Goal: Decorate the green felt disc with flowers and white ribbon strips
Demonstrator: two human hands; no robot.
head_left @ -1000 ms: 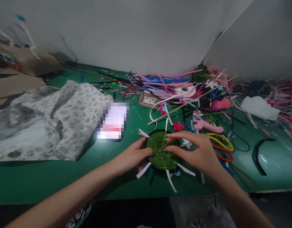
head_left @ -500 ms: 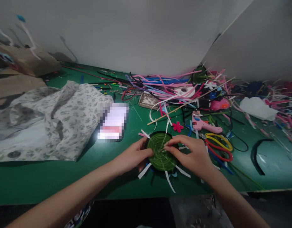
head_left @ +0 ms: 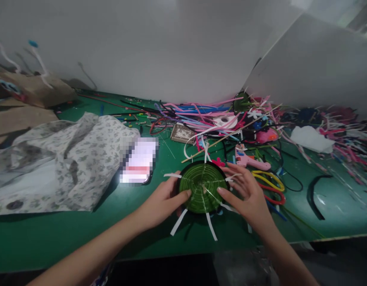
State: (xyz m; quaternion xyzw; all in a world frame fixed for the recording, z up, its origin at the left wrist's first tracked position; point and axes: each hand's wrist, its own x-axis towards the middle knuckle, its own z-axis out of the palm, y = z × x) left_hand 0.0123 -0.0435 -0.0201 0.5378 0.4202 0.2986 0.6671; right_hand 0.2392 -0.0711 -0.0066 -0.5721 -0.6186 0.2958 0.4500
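A round coiled green disc [head_left: 202, 187] with white strips sticking out around its rim is tilted up above the green table [head_left: 66, 234]. My left hand [head_left: 161, 201] grips its left edge, thumb on the face and fingers behind. Fingers spread, my right hand [head_left: 245, 191] sits at the disc's right edge with the thumb tip and fingertips touching the rim and strips.
A floral cloth [head_left: 58, 159] lies at the left beside a lit phone [head_left: 138, 161]. Behind the disc are a pink glue gun [head_left: 249, 159], yellow and red loops [head_left: 269, 183], a heap of coloured strips [head_left: 207, 113] and a small box of beads [head_left: 182, 133]. White boards stand at the back.
My right hand has left the disc's centre and opened at its right edge. The disc has tilted up toward me and the view has shifted slightly.
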